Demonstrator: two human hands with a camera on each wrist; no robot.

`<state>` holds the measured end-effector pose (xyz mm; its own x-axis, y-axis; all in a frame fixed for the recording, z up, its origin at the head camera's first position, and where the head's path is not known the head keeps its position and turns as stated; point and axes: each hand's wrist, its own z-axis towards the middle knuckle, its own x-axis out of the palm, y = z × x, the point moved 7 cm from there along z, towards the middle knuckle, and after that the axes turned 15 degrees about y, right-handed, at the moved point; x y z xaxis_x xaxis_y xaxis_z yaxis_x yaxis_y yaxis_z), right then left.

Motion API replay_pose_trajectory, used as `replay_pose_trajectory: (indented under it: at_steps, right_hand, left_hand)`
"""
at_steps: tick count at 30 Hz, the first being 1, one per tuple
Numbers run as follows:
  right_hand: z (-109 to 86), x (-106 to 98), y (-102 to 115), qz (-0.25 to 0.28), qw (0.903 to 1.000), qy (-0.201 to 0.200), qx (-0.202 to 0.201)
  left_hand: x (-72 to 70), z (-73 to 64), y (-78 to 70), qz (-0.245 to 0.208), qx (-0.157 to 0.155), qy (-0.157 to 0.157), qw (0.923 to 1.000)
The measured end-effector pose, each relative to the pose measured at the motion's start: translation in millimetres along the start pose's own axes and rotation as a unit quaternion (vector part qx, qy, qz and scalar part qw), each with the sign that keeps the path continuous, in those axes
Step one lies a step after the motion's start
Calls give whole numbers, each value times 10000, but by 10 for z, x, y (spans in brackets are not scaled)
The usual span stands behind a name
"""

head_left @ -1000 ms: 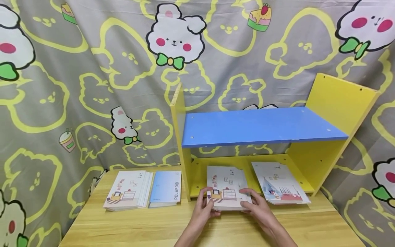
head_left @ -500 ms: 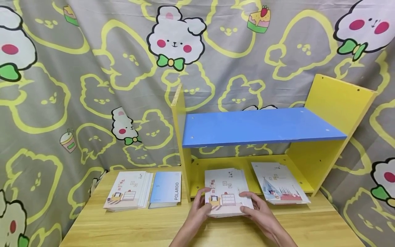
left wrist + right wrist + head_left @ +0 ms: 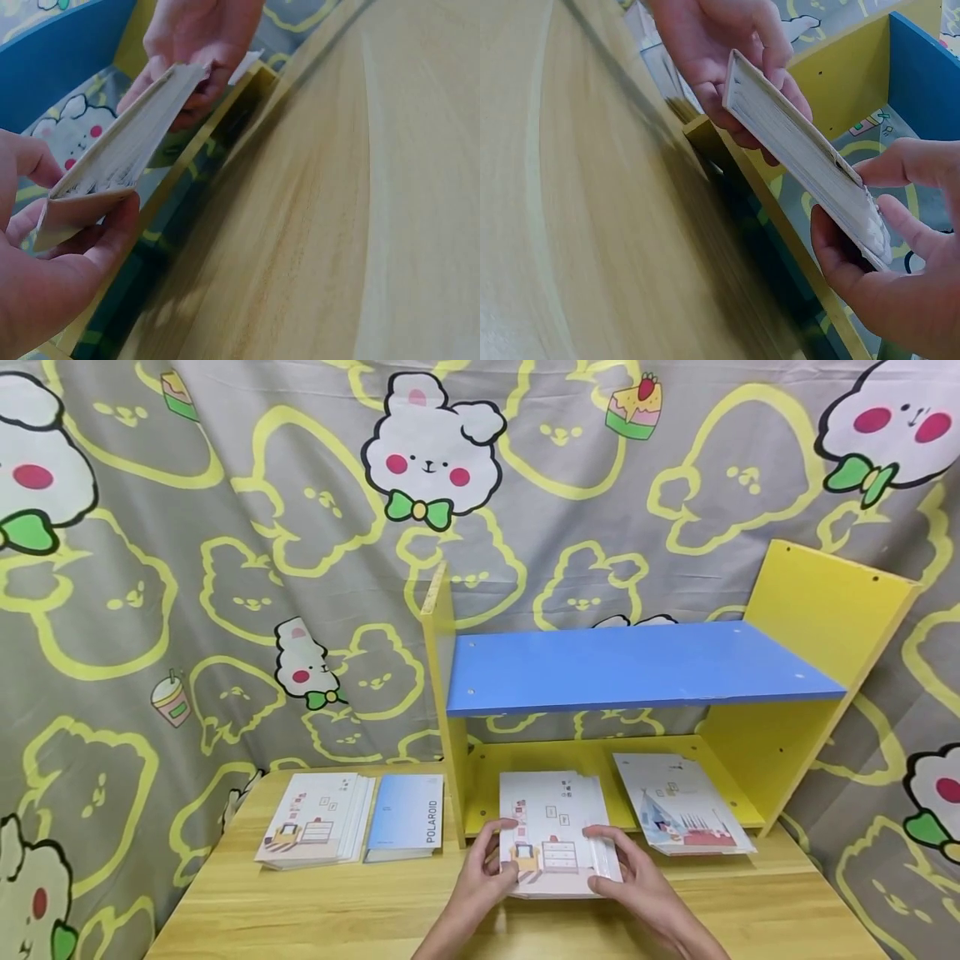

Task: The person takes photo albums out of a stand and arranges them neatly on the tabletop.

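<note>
Both hands hold a white photo album (image 3: 553, 818) with a room drawing on its cover, in front of the shelf's lower board. My left hand (image 3: 482, 875) grips its left edge, and my right hand (image 3: 636, 878) grips the right edge, where loose clear plastic shows. Seen from the left wrist, the album (image 3: 127, 142) is above the tabletop, its page edges facing the camera. The right wrist view shows the thumb and fingers of the right hand (image 3: 907, 255) pinching the album's near end (image 3: 810, 165). Its back cover is hidden.
A yellow shelf unit (image 3: 817, 635) with a blue middle board (image 3: 637, 668) stands behind the hands. Another white album (image 3: 678, 802) lies at the right, partly on its lower board. Left of the unit are a white album stack (image 3: 315, 818) and a blue POLAROID album (image 3: 405, 814) on the wooden table (image 3: 337, 910).
The held album has come a little nearer to me, away from the shelf, and its cover faces the head camera more fully. Both hands have kept hold of its edges.
</note>
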<state>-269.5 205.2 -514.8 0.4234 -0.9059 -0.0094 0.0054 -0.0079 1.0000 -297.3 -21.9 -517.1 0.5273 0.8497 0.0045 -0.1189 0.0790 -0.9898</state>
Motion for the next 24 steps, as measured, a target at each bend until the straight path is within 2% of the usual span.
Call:
replay_pose_trajectory:
  at_steps: [3,10,17,24]
  right_hand:
    - [5,4,31,-110,9999,96,-78]
    - [19,3,77,-206,9997,26,-150]
    - [0,36,164,-449,9978,151,-458]
    - [-47,87,275,-838,9943,-40,-664]
  left_hand:
    - [6,-18,-24,26,54,-12,10000]
    - [29,-64,-86,52,224,75,9997]
    - [28,-87,-145,-24,230,11,9997]
    - [2,-131,-219,230,379,119,9989]
